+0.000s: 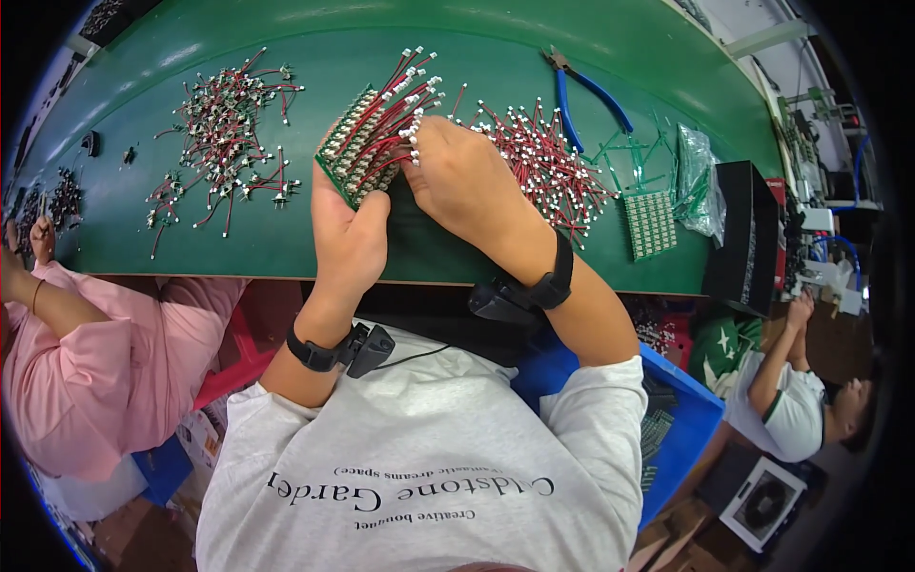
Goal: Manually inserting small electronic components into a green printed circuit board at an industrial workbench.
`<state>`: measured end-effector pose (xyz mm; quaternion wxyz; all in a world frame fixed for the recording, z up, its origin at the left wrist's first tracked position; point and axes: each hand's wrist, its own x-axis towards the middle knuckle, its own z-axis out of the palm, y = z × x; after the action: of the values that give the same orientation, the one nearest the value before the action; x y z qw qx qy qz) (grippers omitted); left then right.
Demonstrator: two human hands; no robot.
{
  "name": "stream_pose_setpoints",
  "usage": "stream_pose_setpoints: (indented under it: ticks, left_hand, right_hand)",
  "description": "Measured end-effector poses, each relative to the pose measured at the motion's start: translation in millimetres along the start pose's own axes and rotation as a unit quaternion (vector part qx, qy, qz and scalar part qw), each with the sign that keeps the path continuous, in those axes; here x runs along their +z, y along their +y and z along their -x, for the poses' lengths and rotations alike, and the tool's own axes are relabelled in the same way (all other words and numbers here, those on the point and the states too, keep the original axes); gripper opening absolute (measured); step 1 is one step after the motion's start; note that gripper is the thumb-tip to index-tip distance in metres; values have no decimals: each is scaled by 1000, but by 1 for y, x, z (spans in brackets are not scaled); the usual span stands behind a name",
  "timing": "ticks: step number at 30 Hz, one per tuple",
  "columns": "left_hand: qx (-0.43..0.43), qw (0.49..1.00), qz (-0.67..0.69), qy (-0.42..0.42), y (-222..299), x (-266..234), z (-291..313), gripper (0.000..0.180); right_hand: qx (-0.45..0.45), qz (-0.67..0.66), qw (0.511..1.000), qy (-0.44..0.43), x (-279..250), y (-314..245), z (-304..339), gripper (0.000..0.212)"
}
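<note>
My left hand (pixel 349 234) grips a green circuit-board panel (pixel 349 143) by its lower edge, tilted above the table. Rows of small pale connectors cover the panel, and many red wires (pixel 389 100) with white plugs stand out from its right side. My right hand (pixel 462 176) is closed at the panel's right side, its fingertips pinched among the wires, seemingly on a red connector wire; the exact grip is partly hidden. Right beside that hand lies a big pile of red wires with white plugs (pixel 548 162).
Small boards with red wires (pixel 229 124) are heaped at left. Blue-handled pliers (pixel 583 95), green strips (pixel 640 157), another board panel (pixel 651 225), a clear plastic bag (pixel 699 181) and a black box (pixel 742 229) lie to the right. A person in pink (pixel 105 362) sits at left; another person (pixel 786 400) is at right.
</note>
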<state>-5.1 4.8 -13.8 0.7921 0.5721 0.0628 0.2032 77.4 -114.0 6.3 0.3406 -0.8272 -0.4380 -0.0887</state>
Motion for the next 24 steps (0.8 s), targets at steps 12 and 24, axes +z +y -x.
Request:
stream_pose_setpoints:
  ticks: [12, 24]
  left_hand:
    - [-4, 999, 51, -1, -5, -2, -3, 58]
    - [-6, 989, 120, 90, 14, -24, -14, 56]
  right_hand:
    - [0, -3, 999, 36, 13, 15, -5, 15]
    - [31, 23, 993, -109, -3, 18, 0, 16]
